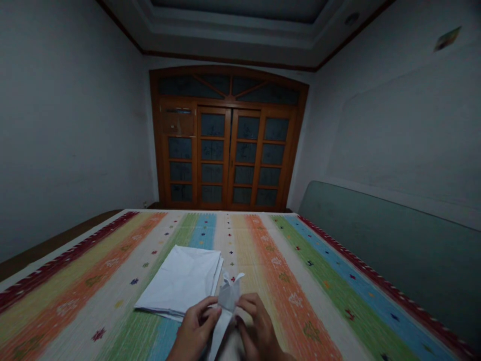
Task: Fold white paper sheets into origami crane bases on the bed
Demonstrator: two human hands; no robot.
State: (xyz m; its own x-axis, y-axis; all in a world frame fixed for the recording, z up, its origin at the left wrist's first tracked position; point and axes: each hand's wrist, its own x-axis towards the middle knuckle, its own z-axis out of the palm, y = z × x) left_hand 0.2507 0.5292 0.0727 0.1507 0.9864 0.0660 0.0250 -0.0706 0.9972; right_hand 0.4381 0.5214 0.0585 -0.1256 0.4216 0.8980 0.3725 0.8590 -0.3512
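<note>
My left hand (pixel 195 328) and my right hand (pixel 255 326) both pinch a small folded white paper figure (pixel 229 296) at the bottom middle of the head view. The figure stands upright between my fingers, with two little pointed flaps at its top. A stack of white paper sheets (pixel 184 281) lies flat just left of it on the striped cloth (pixel 311 286). My left hand sits over the near edge of that stack.
The striped, many-coloured cloth covers a wide flat surface reaching toward a wooden door with glass panes (pixel 229 150). A green padded board (pixel 394 245) runs along the right wall. A brown floor strip (pixel 48 245) shows at the left.
</note>
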